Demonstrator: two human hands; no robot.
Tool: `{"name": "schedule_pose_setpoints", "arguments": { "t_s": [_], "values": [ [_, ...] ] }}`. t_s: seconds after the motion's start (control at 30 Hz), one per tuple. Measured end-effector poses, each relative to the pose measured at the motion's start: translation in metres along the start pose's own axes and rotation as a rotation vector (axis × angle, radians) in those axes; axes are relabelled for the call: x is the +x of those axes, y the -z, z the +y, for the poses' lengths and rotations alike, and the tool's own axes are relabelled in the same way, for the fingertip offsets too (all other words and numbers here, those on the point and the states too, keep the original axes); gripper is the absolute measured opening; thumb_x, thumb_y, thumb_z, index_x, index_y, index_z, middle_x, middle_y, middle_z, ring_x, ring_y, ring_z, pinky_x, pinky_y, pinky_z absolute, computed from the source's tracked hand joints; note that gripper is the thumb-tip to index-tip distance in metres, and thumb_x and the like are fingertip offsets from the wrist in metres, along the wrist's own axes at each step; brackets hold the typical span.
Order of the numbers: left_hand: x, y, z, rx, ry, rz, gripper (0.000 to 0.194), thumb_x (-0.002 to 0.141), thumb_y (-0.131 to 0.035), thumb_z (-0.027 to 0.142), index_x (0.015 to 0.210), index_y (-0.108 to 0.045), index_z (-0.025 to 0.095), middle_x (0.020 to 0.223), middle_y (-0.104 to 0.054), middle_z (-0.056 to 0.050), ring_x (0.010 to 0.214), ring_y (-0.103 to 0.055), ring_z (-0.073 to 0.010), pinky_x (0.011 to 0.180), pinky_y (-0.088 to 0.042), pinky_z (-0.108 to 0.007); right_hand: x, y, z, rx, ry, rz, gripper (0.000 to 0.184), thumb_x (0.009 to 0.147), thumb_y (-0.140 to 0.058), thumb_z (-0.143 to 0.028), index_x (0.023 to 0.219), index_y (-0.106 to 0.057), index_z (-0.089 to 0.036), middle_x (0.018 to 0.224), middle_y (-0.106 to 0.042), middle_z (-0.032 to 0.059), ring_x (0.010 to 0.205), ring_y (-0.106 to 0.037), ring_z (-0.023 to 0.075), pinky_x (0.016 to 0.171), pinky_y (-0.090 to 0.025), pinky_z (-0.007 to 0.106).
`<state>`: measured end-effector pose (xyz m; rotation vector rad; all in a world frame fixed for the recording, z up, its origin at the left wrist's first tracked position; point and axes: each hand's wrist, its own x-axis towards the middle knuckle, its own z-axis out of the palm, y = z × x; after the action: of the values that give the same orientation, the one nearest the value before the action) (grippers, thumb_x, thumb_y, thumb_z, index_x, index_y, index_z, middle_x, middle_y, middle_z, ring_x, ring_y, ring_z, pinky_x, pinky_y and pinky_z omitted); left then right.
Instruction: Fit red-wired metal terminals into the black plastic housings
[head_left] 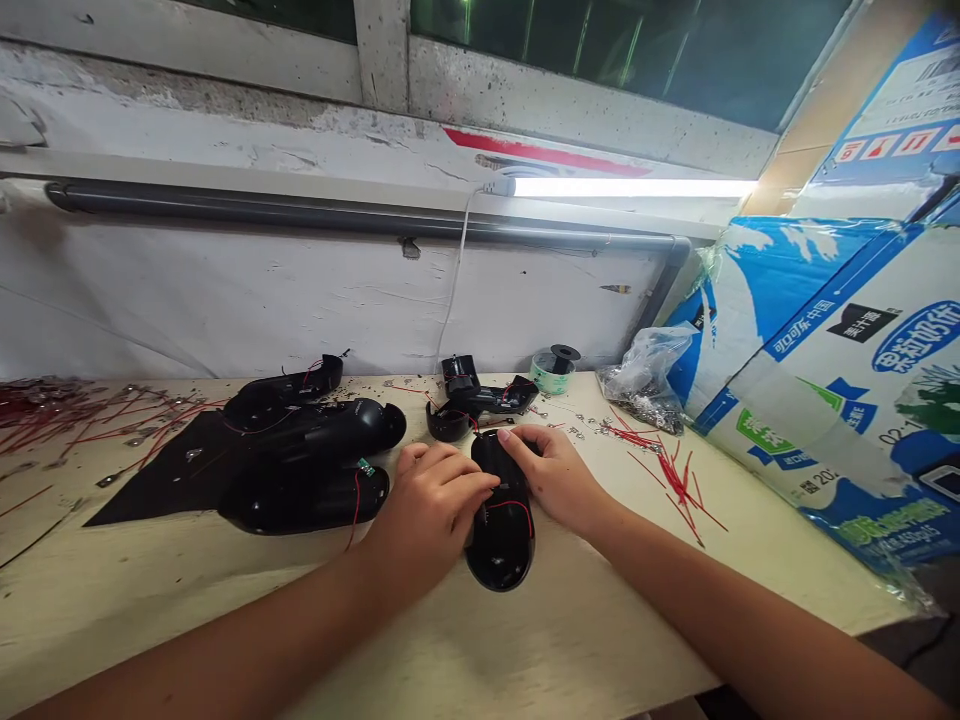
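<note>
A long black plastic shell (501, 555) with rounded ends lies on the table in front of me. A red wire (517, 503) curves across its inside. My right hand (553, 475) grips the shell's far part from the right, thumb on the upper rim. From the left, my left hand (442, 492) reaches over the shell with its fingers pinched together near the wire's left end; what sits between the fingertips is hidden. Left of that hand, another black shell (300, 510) carries a small green circuit board (366, 466) and a red wire.
More black shells (352, 425) lie at left on a dark sheet (165, 475). Black parts (480, 400) and a tape roll (551, 373) stand by the wall. Loose red wires (679, 485), a plastic bag of metal pieces (645, 380) and printed cartons (825, 350) are at right.
</note>
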<state>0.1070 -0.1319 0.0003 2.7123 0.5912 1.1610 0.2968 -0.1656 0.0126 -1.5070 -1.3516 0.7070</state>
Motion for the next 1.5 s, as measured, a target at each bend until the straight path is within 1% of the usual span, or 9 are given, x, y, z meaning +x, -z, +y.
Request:
{"name": "schedule_pose_setpoints", "arguments": {
  "t_s": [0.13,0.23,0.33,0.43,0.57,0.67,0.8,1.1,1.5],
  "values": [
    [0.002,0.008,0.007,0.245,-0.203,-0.051,0.023,0.093,-0.054,0.010,0.111,-0.067,0.018,0.091,-0.074,-0.003,0.092,-0.062,-0.0224,0.089,-0.034,-0.042,-0.002,0.000,-0.003,-0.029,0.049,0.001,0.039,0.092,-0.057,-0.049,0.074,-0.068,-0.016,0.073,-0.064,0.0019,0.071,-0.054,0.0173,0.066,-0.040,0.028],
    [0.006,0.016,0.014,0.438,-0.304,-0.133,0.021,0.088,-0.051,0.004,0.095,-0.067,0.016,0.081,-0.070,-0.004,0.088,-0.060,-0.0235,0.088,-0.035,-0.041,-0.003,0.000,-0.004,-0.036,0.073,-0.007,0.038,0.092,-0.058,-0.048,0.072,-0.065,-0.016,0.069,-0.060,0.0004,0.068,-0.051,0.0158,0.063,-0.038,0.028],
    [0.016,0.022,0.018,0.510,-0.287,-0.240,0.018,0.081,-0.053,0.003,0.076,-0.060,0.017,0.071,-0.064,-0.003,0.075,-0.057,-0.0214,0.078,-0.037,-0.038,-0.003,0.001,-0.003,-0.016,0.066,-0.006,0.040,0.090,-0.059,-0.051,0.072,-0.065,-0.016,0.069,-0.059,0.0001,0.066,-0.048,0.0146,0.061,-0.038,0.027],
    [0.032,0.024,0.020,0.491,-0.222,-0.376,0.013,0.078,-0.056,0.006,0.073,-0.060,0.017,0.072,-0.065,-0.005,0.070,-0.056,-0.0218,0.069,-0.036,-0.037,0.000,0.001,0.001,0.065,-0.001,-0.011,0.042,0.087,-0.061,-0.055,0.076,-0.067,-0.015,0.070,-0.060,0.0006,0.063,-0.048,0.0137,0.057,-0.039,0.026],
    [0.050,0.021,0.014,0.473,-0.219,-0.484,0.012,0.076,-0.057,0.006,0.071,-0.062,0.016,0.073,-0.067,-0.007,0.074,-0.059,-0.0241,0.070,-0.037,-0.038,0.008,0.002,0.011,0.208,-0.126,0.003,0.046,0.078,-0.066,-0.062,0.078,-0.066,-0.016,0.061,-0.052,-0.0024,0.049,-0.038,0.0105,0.041,-0.028,0.024],
    [0.055,0.017,0.002,0.340,-0.235,-0.502,0.010,0.074,-0.060,0.006,0.073,-0.063,0.016,0.078,-0.069,-0.006,0.078,-0.060,-0.0229,0.073,-0.038,-0.037,0.012,0.002,0.015,0.245,-0.121,0.020,0.046,0.076,-0.068,-0.062,0.075,-0.065,-0.016,0.059,-0.053,-0.0022,0.047,-0.040,0.0105,0.040,-0.031,0.024],
    [0.052,0.014,-0.012,0.153,-0.154,-0.533,0.018,0.087,-0.055,0.010,0.073,-0.065,0.016,0.079,-0.070,-0.005,0.078,-0.060,-0.0202,0.074,-0.041,-0.034,0.011,0.000,0.013,0.248,-0.122,-0.014,0.041,0.080,-0.067,-0.056,0.081,-0.071,-0.015,0.065,-0.062,0.0015,0.053,-0.053,0.0146,0.044,-0.040,0.025],
    [0.051,0.017,-0.009,-0.021,0.068,-0.526,0.021,0.094,-0.054,0.015,0.085,-0.073,0.014,0.088,-0.072,-0.008,0.087,-0.063,-0.0207,0.080,-0.046,-0.032,0.011,-0.002,0.019,0.334,-0.172,-0.047,0.041,0.078,-0.070,-0.057,0.083,-0.072,-0.016,0.069,-0.066,0.0032,0.054,-0.056,0.0155,0.046,-0.047,0.028],
    [0.046,0.016,-0.018,0.036,-0.218,-0.485,0.019,0.086,-0.054,0.004,0.080,-0.068,0.015,0.084,-0.069,-0.006,0.083,-0.062,-0.0192,0.079,-0.047,-0.031,0.011,-0.005,0.015,0.425,-0.274,-0.039,0.037,0.075,-0.074,-0.053,0.084,-0.070,-0.017,0.062,-0.056,-0.0016,0.049,-0.050,0.0123,0.042,-0.050,0.027]
  ]
}}
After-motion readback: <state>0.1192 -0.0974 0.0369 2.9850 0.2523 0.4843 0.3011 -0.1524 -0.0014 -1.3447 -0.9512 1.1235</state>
